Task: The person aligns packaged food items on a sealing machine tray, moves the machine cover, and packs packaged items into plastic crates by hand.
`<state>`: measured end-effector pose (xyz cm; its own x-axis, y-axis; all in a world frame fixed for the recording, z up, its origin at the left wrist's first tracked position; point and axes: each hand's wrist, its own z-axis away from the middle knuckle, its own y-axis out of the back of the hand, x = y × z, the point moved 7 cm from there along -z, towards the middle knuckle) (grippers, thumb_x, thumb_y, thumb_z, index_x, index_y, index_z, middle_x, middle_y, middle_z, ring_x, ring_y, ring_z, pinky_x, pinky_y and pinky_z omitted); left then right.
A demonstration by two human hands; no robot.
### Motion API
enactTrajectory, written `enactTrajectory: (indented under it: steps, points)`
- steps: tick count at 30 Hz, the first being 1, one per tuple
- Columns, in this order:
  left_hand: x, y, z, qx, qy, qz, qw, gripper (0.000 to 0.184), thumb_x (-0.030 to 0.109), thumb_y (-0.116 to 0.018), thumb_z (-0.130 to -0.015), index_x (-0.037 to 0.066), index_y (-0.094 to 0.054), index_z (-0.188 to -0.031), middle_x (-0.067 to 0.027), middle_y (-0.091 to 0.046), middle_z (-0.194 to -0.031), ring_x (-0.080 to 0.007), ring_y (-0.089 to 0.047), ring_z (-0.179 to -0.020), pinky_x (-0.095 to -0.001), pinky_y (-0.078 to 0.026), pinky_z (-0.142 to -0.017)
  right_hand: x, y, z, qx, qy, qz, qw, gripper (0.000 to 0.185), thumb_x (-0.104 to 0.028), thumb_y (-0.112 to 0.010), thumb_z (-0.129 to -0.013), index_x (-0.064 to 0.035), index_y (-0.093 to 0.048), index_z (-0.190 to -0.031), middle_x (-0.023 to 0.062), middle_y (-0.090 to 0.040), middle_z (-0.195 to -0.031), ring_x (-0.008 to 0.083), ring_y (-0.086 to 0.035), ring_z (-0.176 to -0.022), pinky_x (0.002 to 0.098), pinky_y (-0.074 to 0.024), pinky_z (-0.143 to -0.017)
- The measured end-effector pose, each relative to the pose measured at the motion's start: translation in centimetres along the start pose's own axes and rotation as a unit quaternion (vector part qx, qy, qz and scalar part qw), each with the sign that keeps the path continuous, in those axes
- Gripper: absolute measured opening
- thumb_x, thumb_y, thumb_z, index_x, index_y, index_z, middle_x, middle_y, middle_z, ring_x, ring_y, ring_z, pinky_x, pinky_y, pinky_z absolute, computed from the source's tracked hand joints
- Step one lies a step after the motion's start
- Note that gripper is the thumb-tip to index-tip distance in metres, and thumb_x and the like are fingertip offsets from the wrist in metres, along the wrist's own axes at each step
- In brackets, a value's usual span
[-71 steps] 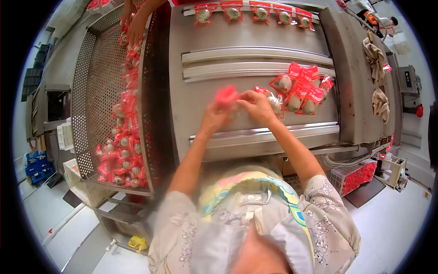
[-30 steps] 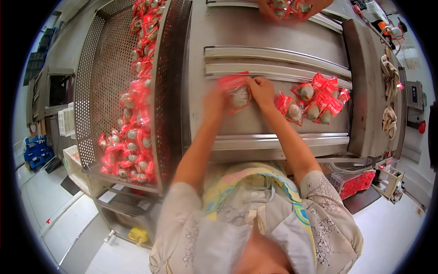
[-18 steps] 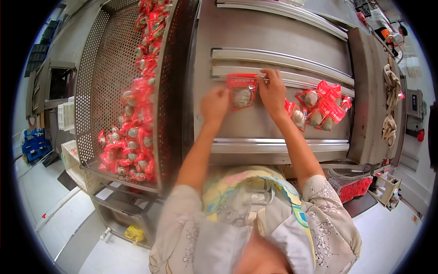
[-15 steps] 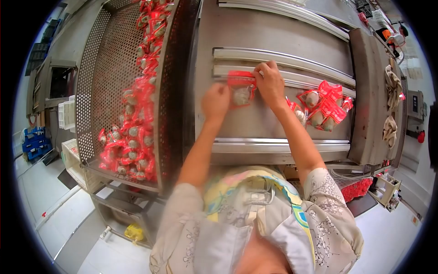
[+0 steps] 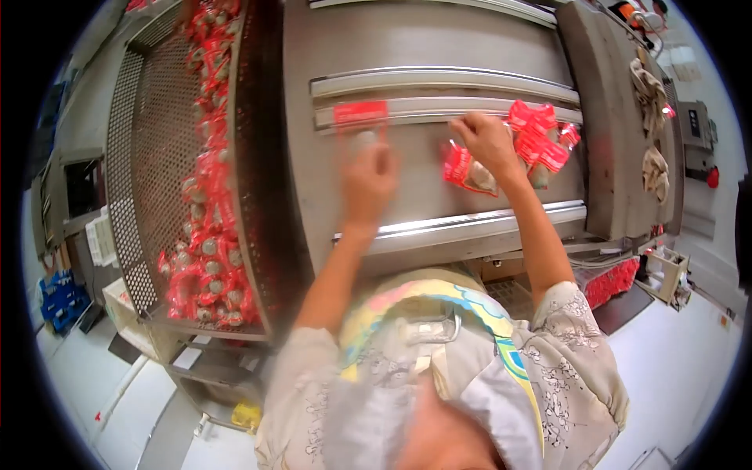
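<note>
A red-and-clear plastic packet with a greyish-green egg-like item in it lies with its red top on the metal sealing bar. My left hand is at the packet's lower part; motion blur smears its fingers, so its grip is unclear. Over to the right, my right hand has its fingers curled together, with nothing visible in them. It hovers just above a single filled packet on the steel surface. A small pile of filled packets lies beside its wrist, partly hidden by it.
On the left stands a perforated metal bin holding many filled red packets. A raised steel housing borders the surface at right, with cloths beyond it. Another metal rail runs along the near edge.
My right hand has let go of the packet's right edge and moved right. My left hand has shifted onto the packet's lower part. The whole view has shifted, moving the scene leftward.
</note>
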<state>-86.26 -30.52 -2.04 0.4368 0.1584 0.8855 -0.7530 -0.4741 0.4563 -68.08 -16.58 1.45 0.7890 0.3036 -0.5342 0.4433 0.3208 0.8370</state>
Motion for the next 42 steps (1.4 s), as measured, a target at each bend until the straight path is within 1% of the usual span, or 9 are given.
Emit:
enactTrajectory:
  steps: [4, 8, 12, 15, 24, 30, 36, 39, 42]
  points:
    - [1.1, -8.3, 4.5, -0.287, 0.120, 0.006, 0.950, 0.027, 0.029, -0.065, -0.085, 0.005, -0.066, -0.095, -0.0064, -0.068, -0.077, -0.0138, -0.064, -0.066, -0.0291, -0.050, -0.063, 2.8, -0.3, 4.9, -0.005, 0.073, 0.136, 0.988, 0.022, -0.022, -0.062, -0.080, -0.0032, -0.066, -0.091, 0.0134, -0.066, -0.090, 0.0321, -0.060, -0.087, 0.0425, -0.0492, -0.076]
    - [1.5, -11.3, 6.9, -0.422, 0.243, 0.047, 0.873, 0.034, 0.030, -0.061, -0.086, 0.000, -0.064, -0.100, -0.0091, -0.069, -0.079, -0.0177, -0.066, -0.065, -0.0296, -0.050, -0.065, 4.9, -1.1, 5.1, -0.043, 0.000, 0.025, 0.999, 0.026, -0.020, -0.069, -0.076, -0.0020, -0.065, -0.094, 0.0128, -0.066, -0.089, 0.0277, -0.060, -0.086, 0.0374, -0.0491, -0.079]
    - [0.4, -11.9, 5.9, -0.248, 0.161, 0.215, 0.931, 0.031, 0.021, -0.060, -0.091, -0.001, -0.054, -0.113, -0.0059, -0.064, -0.100, -0.0097, -0.060, -0.086, -0.0258, -0.047, -0.077, 6.1, -2.9, 5.8, -0.146, -0.164, -0.316, 0.923, 0.025, -0.019, -0.073, -0.078, -0.0011, -0.065, -0.093, 0.0042, -0.065, -0.082, 0.0121, -0.059, -0.075, 0.0291, -0.0491, -0.073]
    - [0.0, -10.7, 4.8, -0.099, 0.123, 0.331, 0.930, 0.034, 0.023, -0.058, -0.093, 0.002, -0.052, -0.119, -0.0079, -0.061, -0.110, -0.0129, -0.057, -0.097, -0.0290, -0.047, -0.080, 5.3, -2.7, 5.9, -0.156, -0.149, -0.446, 0.869, 0.019, -0.017, -0.071, -0.082, -0.0021, -0.065, -0.092, -0.0016, -0.062, -0.081, 0.0043, -0.055, -0.073, 0.0235, -0.0469, -0.069]
    - [-0.2, -8.4, 2.9, -0.111, 0.227, 0.472, 0.844, 0.021, 0.021, -0.055, -0.096, 0.004, -0.063, -0.103, 0.0027, -0.061, -0.086, -0.0053, -0.055, -0.077, -0.0232, -0.046, -0.071, 4.6, -6.5, 4.9, -0.141, -0.108, -0.641, 0.746, 0.014, -0.019, -0.063, -0.090, -0.0052, -0.061, -0.093, -0.0006, -0.061, -0.081, 0.0080, -0.057, -0.073, 0.0229, -0.0451, -0.066]
    - [-2.3, -5.8, 1.7, -0.011, 0.173, 0.251, 0.952, 0.024, 0.022, -0.051, -0.096, 0.003, -0.061, -0.086, -0.0038, -0.058, -0.071, -0.0119, -0.051, -0.063, -0.0280, -0.041, -0.058, 3.4, -7.8, 4.8, -0.124, -0.116, -0.729, 0.663, 0.015, -0.021, -0.064, -0.089, -0.0053, -0.063, -0.088, -0.0003, -0.062, -0.077, 0.0075, -0.056, -0.068, 0.0228, -0.0439, -0.062]
    - [-2.9, -5.5, 2.1, 0.061, 0.099, 0.204, 0.972, 0.024, 0.021, -0.049, -0.095, -0.001, -0.057, -0.088, -0.0100, -0.055, -0.071, -0.0183, -0.054, -0.065, -0.0330, -0.043, -0.061, 4.4, -8.5, 3.7, -0.083, -0.157, -0.625, 0.761, 0.018, -0.022, -0.064, -0.088, -0.0048, -0.065, -0.087, 0.0017, -0.064, -0.072, 0.0095, -0.058, -0.063, 0.0259, -0.0459, -0.059]
    - [-4.1, -6.3, 2.7, 0.032, 0.141, 0.193, 0.970, 0.023, 0.022, -0.049, -0.095, 0.000, -0.056, -0.091, -0.0093, -0.057, -0.075, -0.0171, -0.057, -0.068, -0.0323, -0.047, -0.063, 4.3, -6.4, 2.6, 0.052, -0.143, -0.299, 0.942, 0.023, -0.025, -0.067, -0.083, -0.0016, -0.067, -0.080, 0.0051, -0.065, -0.064, 0.0104, -0.059, -0.059, 0.0280, -0.0467, -0.056]
    - [-4.1, -7.1, 3.6, 0.018, 0.327, 0.405, 0.854, 0.019, 0.022, -0.050, -0.095, 0.003, -0.055, -0.093, -0.0084, -0.065, -0.086, -0.0133, -0.064, -0.068, -0.0263, -0.053, -0.059, 5.0, -7.3, 1.2, -0.004, -0.162, -0.293, 0.942, 0.030, -0.030, -0.070, -0.076, 0.0003, -0.069, -0.074, 0.0077, -0.065, -0.061, 0.0111, -0.060, -0.058, 0.0291, -0.0468, -0.056]
